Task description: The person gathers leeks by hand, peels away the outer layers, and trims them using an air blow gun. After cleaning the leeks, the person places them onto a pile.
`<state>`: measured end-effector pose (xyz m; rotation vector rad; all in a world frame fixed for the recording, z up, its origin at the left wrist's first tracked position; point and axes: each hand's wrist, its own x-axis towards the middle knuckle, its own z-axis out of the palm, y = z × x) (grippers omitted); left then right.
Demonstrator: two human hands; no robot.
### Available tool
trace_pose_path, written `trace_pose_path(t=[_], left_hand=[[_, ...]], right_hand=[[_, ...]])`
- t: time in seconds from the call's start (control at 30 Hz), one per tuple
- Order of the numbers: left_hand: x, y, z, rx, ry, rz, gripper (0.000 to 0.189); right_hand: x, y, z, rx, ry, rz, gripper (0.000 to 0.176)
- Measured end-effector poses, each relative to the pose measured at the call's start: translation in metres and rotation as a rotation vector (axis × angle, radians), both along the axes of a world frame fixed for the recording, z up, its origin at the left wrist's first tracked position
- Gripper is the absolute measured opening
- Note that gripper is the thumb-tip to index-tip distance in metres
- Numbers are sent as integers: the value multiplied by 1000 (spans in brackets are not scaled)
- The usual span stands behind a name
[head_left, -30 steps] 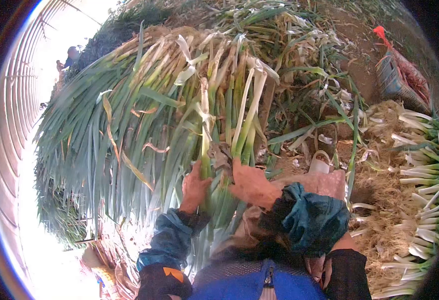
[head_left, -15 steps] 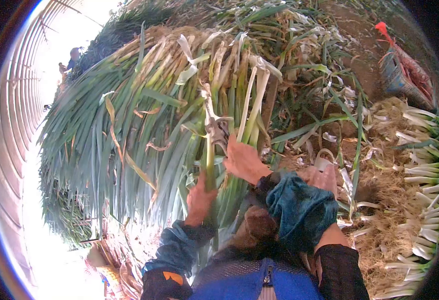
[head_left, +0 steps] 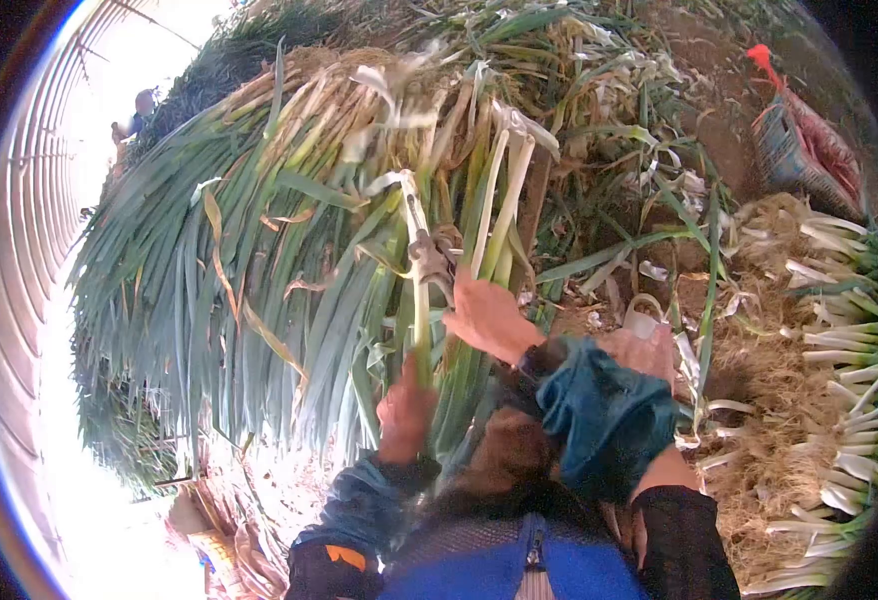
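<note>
My right hand (head_left: pixel 489 318) is closed round the handle of a metal tool (head_left: pixel 429 258), which looks like an air nozzle or clipper. The tool lies against the pale stem of a green onion (head_left: pixel 420 320). Lower down the same stalk is my left hand (head_left: pixel 405 412), slightly blurred, its fingers wrapped round the green part. A pale strip of peel at the top of the stalk is blurred. Behind both hands spreads a big heap of long green onions (head_left: pixel 249 250), roots toward the top and leaves hanging down.
Several trimmed onions with white stems (head_left: pixel 859 400) lie in a row at the right, beside a mass of roots (head_left: pixel 759 470). A reddish sack (head_left: pixel 814 150) is at the upper right. Peel and leaves litter the soil. Another person (head_left: pixel 139 115) is far off at upper left.
My left hand has shifted slightly down and right. The peel near the top of the stalk has moved up and blurred, and more white stem shows. My right hand is almost unmoved.
</note>
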<state>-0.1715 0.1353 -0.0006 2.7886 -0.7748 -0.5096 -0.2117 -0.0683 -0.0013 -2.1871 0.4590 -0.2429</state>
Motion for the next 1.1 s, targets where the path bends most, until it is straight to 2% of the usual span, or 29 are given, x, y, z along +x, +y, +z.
trace_pose_path(t=[0.13, 0.23, 0.33, 0.4, 0.47, 0.5, 0.6, 0.67, 0.73, 0.77, 0.8, 0.87, 0.93, 1.0, 1.07, 1.1], left_hand=[[-9, 7, -4, -63, -152, -125, 77], [-8, 5, -13, 74, -153, -83, 78], [-19, -5, 9, 61, -124, -54, 64], [-18, 0, 13, -137, -34, -26, 66], [-8, 0, 17, -263, -17, -20, 67], [1, -9, 26, -287, -44, -26, 68], [44, -60, 39, -374, -213, -87, 65], [56, -113, 67, -289, -240, -53, 64], [74, -146, 46, -206, -210, -149, 66], [79, -155, 25, -170, -198, -190, 67], [78, -152, -4, -115, -277, -322, 64], [50, -125, -86, -437, -99, -332, 49], [33, -109, -98, -610, 88, -280, 32], [25, -96, -36, -194, -45, -448, 23], [60, -100, -6, -110, -51, -429, 23], [105, -92, -40, -421, -56, -390, 22]], right_hand=[[10, -11, -7, 29, -6, -70, 44], [14, -12, -5, 19, -19, -60, 40], [14, -13, -10, 10, -21, -47, 38], [9, -17, 0, 64, 20, -84, 37], [-1, -16, 7, -24, 1, -17, 42], [-8, -15, 15, -69, -2, 16, 44], [-14, -17, 20, 42, 176, -85, 48], [-31, -32, 18, 81, 116, -190, 48], [-39, -44, 19, 43, 17, -310, 41], [-39, -44, 33, 54, 78, -351, 42], [-39, -44, 36, 17, 41, -337, 44], [-42, -35, 33, -23, -22, -310, 47], [-36, -44, 7, 34, 153, -270, 46], [-29, -48, -2, 66, 228, -288, 45], [-23, -54, 8, 54, 194, -370, 44], [-23, -49, 4, 85, 141, -319, 42]])
